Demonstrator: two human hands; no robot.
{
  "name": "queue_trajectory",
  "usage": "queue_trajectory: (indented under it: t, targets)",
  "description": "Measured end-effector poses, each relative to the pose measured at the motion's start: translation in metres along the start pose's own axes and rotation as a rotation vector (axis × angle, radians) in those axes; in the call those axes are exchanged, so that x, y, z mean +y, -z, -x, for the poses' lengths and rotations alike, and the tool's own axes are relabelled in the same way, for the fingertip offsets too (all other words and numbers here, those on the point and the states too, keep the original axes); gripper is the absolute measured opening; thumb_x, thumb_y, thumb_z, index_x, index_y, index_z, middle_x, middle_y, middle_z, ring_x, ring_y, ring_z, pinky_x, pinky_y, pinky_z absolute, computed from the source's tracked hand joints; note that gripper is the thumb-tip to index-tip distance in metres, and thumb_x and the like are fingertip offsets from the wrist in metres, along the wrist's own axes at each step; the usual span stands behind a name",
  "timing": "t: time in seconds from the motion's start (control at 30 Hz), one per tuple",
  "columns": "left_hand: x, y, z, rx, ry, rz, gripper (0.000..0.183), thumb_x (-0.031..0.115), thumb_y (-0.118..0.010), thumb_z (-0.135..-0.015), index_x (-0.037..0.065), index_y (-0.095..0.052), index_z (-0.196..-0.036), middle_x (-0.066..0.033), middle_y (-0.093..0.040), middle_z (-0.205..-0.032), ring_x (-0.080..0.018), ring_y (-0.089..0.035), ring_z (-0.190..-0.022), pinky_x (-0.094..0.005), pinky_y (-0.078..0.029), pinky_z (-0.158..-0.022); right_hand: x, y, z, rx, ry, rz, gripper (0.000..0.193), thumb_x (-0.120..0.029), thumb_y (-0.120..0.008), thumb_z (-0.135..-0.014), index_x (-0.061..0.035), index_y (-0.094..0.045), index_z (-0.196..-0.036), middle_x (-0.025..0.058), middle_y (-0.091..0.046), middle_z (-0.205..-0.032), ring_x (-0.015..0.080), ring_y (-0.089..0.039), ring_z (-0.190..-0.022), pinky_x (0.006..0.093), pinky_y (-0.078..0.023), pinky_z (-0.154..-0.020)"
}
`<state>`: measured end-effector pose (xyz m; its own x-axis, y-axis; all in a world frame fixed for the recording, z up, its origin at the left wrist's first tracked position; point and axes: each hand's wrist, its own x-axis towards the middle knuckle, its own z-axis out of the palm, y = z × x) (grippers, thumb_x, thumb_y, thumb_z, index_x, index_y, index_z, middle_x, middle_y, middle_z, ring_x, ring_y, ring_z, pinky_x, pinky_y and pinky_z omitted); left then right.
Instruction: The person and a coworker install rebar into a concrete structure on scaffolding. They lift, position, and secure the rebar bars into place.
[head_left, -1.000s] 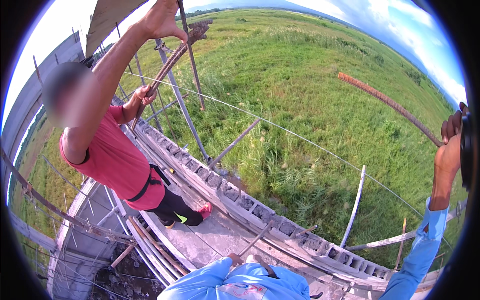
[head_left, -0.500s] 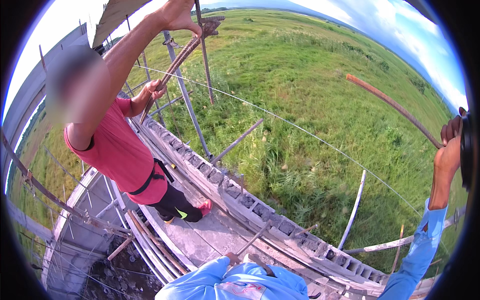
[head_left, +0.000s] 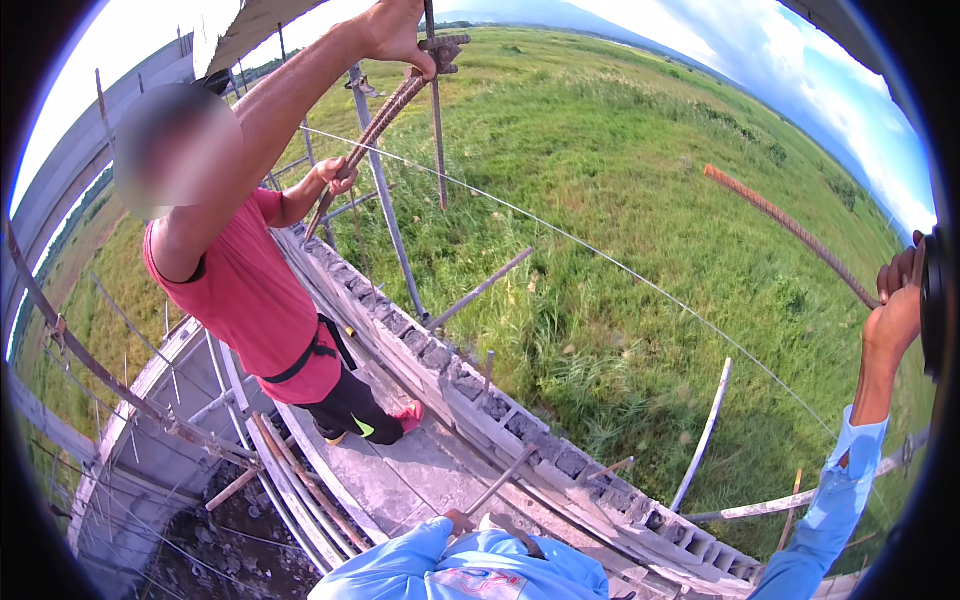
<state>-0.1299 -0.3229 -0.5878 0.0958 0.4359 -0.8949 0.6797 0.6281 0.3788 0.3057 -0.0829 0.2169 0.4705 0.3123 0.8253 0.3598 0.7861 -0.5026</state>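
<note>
1. Head view: one right hand (head_left: 898, 295), at three o'clock, had its fingers curled tightly around one ribbed steel bar (head_left: 790, 232), rust-brown and straight, whose orange end pointed toward two o'clock.
2. Between six and seven o'clock, one smooth blue left sleeve (head_left: 395, 560) ended at a small brown patch (head_left: 460, 521); I could not tell whether this was the left hand, or how it was closed.
3. One co-worker (head_left: 245, 310) in a red shirt stood at nine o'clock, two hands raised. The upper hand (head_left: 400, 35), between eleven and twelve, had its thumb spread at coarse ribbed steel (head_left: 378, 125); the lower hand (head_left: 337, 177), between ten and eleven, was wrapped around it. Whether that was one rod or two could not be told.
4. One thin upright rod (head_left: 437, 140) crossed near that steel's upper end.
5. One row of rough, grey hollow blocks (head_left: 520, 425) ran from ten o'clock to between four and five.
6. One pale string (head_left: 590, 258) slanted above grass (head_left: 610, 130).
7. One slim, whitish pole (head_left: 703, 435) leaned at four o'clock.
</note>
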Motion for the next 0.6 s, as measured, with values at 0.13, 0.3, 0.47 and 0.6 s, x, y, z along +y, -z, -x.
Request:
queue_trajectory:
  t: [0.13, 0.3, 0.47, 0.6]
  targets:
    - [-0.001, 0.000, 0.006, 0.017, 0.000, 0.063, 0.037, 0.055, -0.081, -0.080, 0.020, -0.085, -0.093, -0.0043, -0.069, -0.074, -0.0192, -0.065, -0.066, -0.0401, -0.053, -0.065, 0.005, 0.000, -0.010, -0.016, -0.072, -0.180, 0.029, -0.024, -0.060, -0.108, 0.0024, -0.061, -0.121, -0.0061, -0.030, -0.067, 0.0042, -0.021, -0.051, 0.0249, -0.020, -0.045]
    - [-0.004, -0.003, 0.004, 0.039, 0.051, 0.102, 0.035, 0.053, -0.083, -0.078, 0.020, -0.083, -0.087, -0.0038, -0.070, -0.075, -0.0191, -0.064, -0.066, -0.0394, -0.051, -0.061, 0.013, 0.007, -0.014, 0.012, -0.091, -0.203, 0.032, -0.027, -0.061, -0.107, 0.0019, -0.060, -0.121, -0.0058, -0.028, -0.068, 0.0041, -0.023, -0.051, 0.0253, -0.020, -0.045]
    - [-0.010, -0.007, -0.003, 0.043, 0.055, 0.122, 0.036, 0.055, -0.081, -0.080, 0.020, -0.084, -0.091, -0.0038, -0.070, -0.076, -0.0188, -0.065, -0.068, -0.0394, -0.054, -0.064, 0.013, 0.007, -0.012, -0.001, -0.086, -0.216, 0.035, -0.030, -0.060, -0.107, 0.0017, -0.060, -0.121, -0.0056, -0.028, -0.069, 0.0040, -0.024, -0.052, 0.0252, -0.020, -0.045]
    - [-0.012, -0.005, -0.008, 0.032, 0.051, 0.106, 0.037, 0.055, -0.081, -0.080, 0.020, -0.084, -0.092, -0.0041, -0.071, -0.076, -0.0188, -0.066, -0.069, -0.0392, -0.054, -0.064, 0.014, 0.008, -0.013, -0.001, -0.102, -0.187, 0.036, -0.031, -0.059, -0.108, 0.0017, -0.059, -0.123, -0.0058, -0.029, -0.071, 0.0041, -0.023, -0.054, 0.0249, -0.022, -0.047]
